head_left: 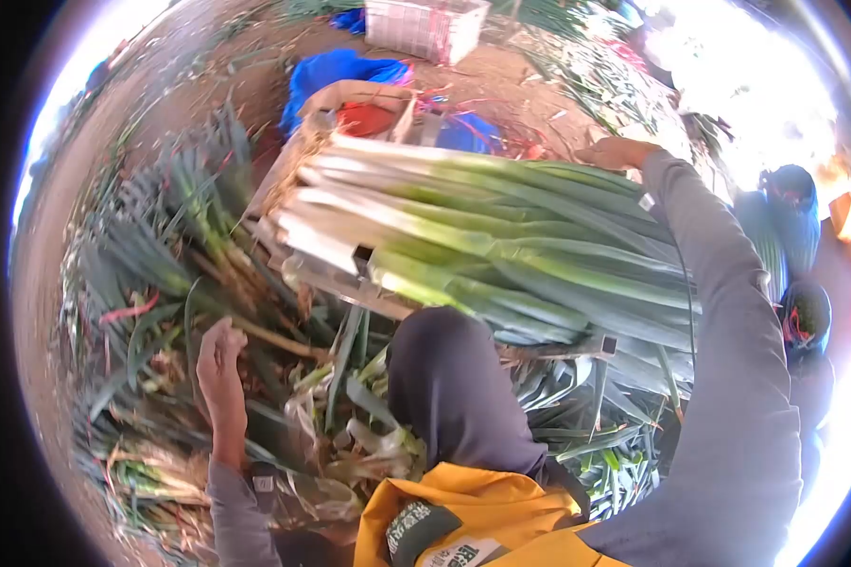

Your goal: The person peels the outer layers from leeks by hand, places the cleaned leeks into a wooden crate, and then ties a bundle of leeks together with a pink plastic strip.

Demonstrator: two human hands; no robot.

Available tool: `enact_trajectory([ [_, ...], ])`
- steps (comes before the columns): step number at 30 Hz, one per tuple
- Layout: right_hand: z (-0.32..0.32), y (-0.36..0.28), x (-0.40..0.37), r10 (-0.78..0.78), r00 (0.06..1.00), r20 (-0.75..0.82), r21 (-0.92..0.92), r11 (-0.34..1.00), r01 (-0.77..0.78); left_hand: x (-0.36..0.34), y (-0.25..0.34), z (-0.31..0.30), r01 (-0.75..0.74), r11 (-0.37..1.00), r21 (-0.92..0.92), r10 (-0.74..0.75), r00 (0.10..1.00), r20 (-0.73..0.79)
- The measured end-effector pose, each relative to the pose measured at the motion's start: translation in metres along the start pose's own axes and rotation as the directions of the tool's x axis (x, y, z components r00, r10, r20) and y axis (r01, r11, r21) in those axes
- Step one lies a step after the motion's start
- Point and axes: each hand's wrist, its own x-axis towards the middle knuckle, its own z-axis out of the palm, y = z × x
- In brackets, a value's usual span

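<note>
A large stack of leeks (463, 222) lies across a low wooden rack (350, 288), white ends at the left and green leaves to the right. My right hand (619, 153) is at the far edge of the stack beside the leaves, fingers stretched out. My left hand (222, 378) is low on the left over a loose leek pile (151, 255), its fingers curled. A thin yellowish stalk (284, 343) runs rightward from close by its fingertips. I cannot tell what, if anything, those fingers hold.
My knee (454, 378) presses close to the rack's near side. Trimmed leaves (586, 454) litter the ground around it. Behind the rack are a cardboard box (402, 104), a blue bag (336, 71) and a white crate (425, 28). Blue-wrapped bundles (792, 227) stand at the right.
</note>
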Motion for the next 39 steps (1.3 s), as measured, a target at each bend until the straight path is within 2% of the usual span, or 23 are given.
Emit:
enact_trajectory([
  [1,-0.002,0.002,0.001,0.028,1.0,0.003,0.011,1.0,-0.028,0.026,0.011,0.024,-0.08,0.996,-0.026,0.079,0.996,-0.031],
  [3,0.0,-0.003,0.006,0.125,0.976,0.176,0.054,0.989,-0.136,0.074,0.033,0.071,-0.185,0.981,0.064,0.181,0.982,0.059],
  [4,0.001,-0.004,0.003,0.154,0.977,0.147,0.072,0.984,-0.165,0.094,0.039,0.097,-0.215,0.974,-0.077,0.224,0.966,0.128],
  [5,0.005,0.004,0.008,0.165,0.974,0.155,0.074,0.981,-0.178,0.115,0.045,0.12,-0.172,0.985,0.01,0.168,0.971,0.17],
  [7,0.011,0.011,0.02,0.051,0.971,0.234,0.181,0.979,-0.095,0.141,0.071,0.163,-0.321,0.946,0.039,0.293,0.902,0.316],
  [9,0.015,0.019,0.016,0.032,0.98,0.194,0.195,0.978,-0.071,0.168,0.075,0.194,-0.412,0.909,0.07,0.35,0.842,0.41],
  [13,0.016,0.027,0.022,-0.06,0.968,0.244,0.09,0.995,0.039,0.209,0.077,0.226,-0.429,0.899,0.086,0.314,0.771,0.554],
  [15,0.008,0.006,0.003,-0.177,0.982,0.062,0.102,0.98,0.17,0.229,0.068,0.243,-0.49,0.856,0.163,0.305,0.734,0.606],
  [17,0.027,0.024,0.005,-0.327,0.935,-0.139,-0.082,0.944,0.318,0.249,0.035,0.263,-0.633,0.694,0.342,0.366,0.72,0.59],
  [18,0.017,0.002,-0.006,-0.265,0.954,-0.137,-0.063,0.964,0.259,0.254,0.027,0.267,-0.634,0.684,0.36,0.336,0.712,0.617],
  [19,0.0,-0.02,-0.027,-0.192,0.972,-0.134,-0.045,0.981,0.187,0.254,0.023,0.271,-0.627,0.611,0.483,0.275,0.741,0.613],
  [21,0.004,-0.02,-0.034,-0.351,0.898,-0.266,-0.309,0.913,0.266,0.249,0.029,0.268,-0.605,0.604,0.519,0.199,0.745,0.637],
  [22,0.006,-0.022,-0.038,-0.369,0.893,-0.259,-0.304,0.908,0.287,0.25,0.022,0.27,-0.59,0.605,0.534,0.18,0.755,0.631],
  [24,0.013,-0.026,-0.046,-0.351,0.872,-0.342,-0.512,0.847,0.14,0.255,0.014,0.271,-0.642,0.591,0.488,0.282,0.732,0.621],
  [26,0.04,-0.01,-0.044,-0.399,0.786,-0.473,-0.549,0.831,0.091,0.245,0.027,0.269,-0.622,0.555,0.552,0.243,0.757,0.607],
  [28,0.039,-0.032,-0.062,-0.326,0.789,-0.521,-0.476,0.878,0.049,0.243,0.028,0.27,-0.595,0.515,0.617,0.199,0.783,0.589],
  [30,0.044,-0.046,-0.074,-0.385,0.682,-0.622,-0.467,0.881,0.071,0.247,0.013,0.271,-0.672,0.532,0.515,0.362,0.73,0.58],
  [31,0.045,-0.054,-0.082,-0.404,0.675,-0.617,-0.462,0.881,0.104,0.246,0.014,0.269,-0.658,0.562,0.501,0.346,0.738,0.58],
  [33,0.046,-0.067,-0.09,-0.003,0.874,-0.486,-0.227,0.966,-0.123,0.245,0.011,0.273,-0.625,0.616,0.48,0.327,0.757,0.566],
  [35,0.08,-0.034,-0.086,-0.079,0.798,-0.597,-0.112,0.994,0.015,0.253,0.002,0.273,-0.807,0.324,0.494,0.442,0.591,0.675],
  [37,0.13,0.043,-0.055,-0.277,0.72,-0.637,-0.23,0.959,0.165,0.267,-0.018,0.279,-0.885,-0.117,0.451,0.491,0.343,0.801],
  [38,0.12,0.027,-0.053,-0.156,0.836,-0.527,-0.053,0.987,0.15,0.252,0.001,0.279,-0.678,0.603,0.421,0.383,0.709,0.592],
  [39,0.116,0.024,-0.051,-0.121,0.875,-0.468,0.002,0.99,0.138,0.255,-0.01,0.282,-0.771,0.421,0.478,0.485,0.637,0.6],
])
